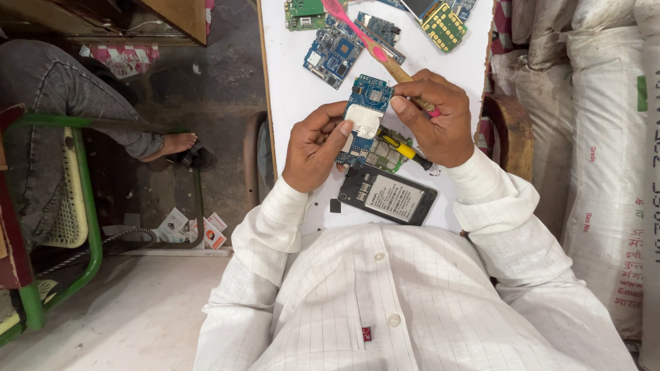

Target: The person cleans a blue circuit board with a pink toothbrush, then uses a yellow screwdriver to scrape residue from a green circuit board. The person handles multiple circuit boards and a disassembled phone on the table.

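At frame centre, over the white worktable (295, 96): left hand (313, 148) closed on a blue rectangular phone circuit board with a silver shield (364, 120), thumb pressed on the shield. Right hand (434, 117) clenched around a pink plastic toothbrush (364, 38) slanting toward top centre, plus a yellow-and-black screwdriver (405, 150) poking out below the fingers. Just below: black phone back shell with grey label (387, 195); loose blue and green boards (333, 51) along the top edge.
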The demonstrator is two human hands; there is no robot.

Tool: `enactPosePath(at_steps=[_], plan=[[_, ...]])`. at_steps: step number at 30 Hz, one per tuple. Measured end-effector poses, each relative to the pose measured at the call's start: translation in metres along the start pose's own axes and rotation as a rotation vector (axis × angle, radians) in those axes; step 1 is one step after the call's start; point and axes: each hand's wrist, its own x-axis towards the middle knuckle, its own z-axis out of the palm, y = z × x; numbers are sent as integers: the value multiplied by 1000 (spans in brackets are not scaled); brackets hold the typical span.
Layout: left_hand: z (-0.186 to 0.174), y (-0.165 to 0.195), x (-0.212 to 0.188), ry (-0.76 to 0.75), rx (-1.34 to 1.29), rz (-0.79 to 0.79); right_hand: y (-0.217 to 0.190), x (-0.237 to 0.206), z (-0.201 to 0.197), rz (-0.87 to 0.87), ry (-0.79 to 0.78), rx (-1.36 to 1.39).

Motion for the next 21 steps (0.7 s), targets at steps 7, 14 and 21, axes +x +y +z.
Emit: enactPosePath(at_steps=[7, 14, 21], plan=[[-3, -25, -18, -20, 24, 3, 21, -25, 16, -24, -31, 36], [-22, -61, -56, -85, -18, 47, 47, -63, 48, 0, -48, 77], [-46, -85, -127, 22, -65, 12, 40, -117, 99, -2, -65, 78]])
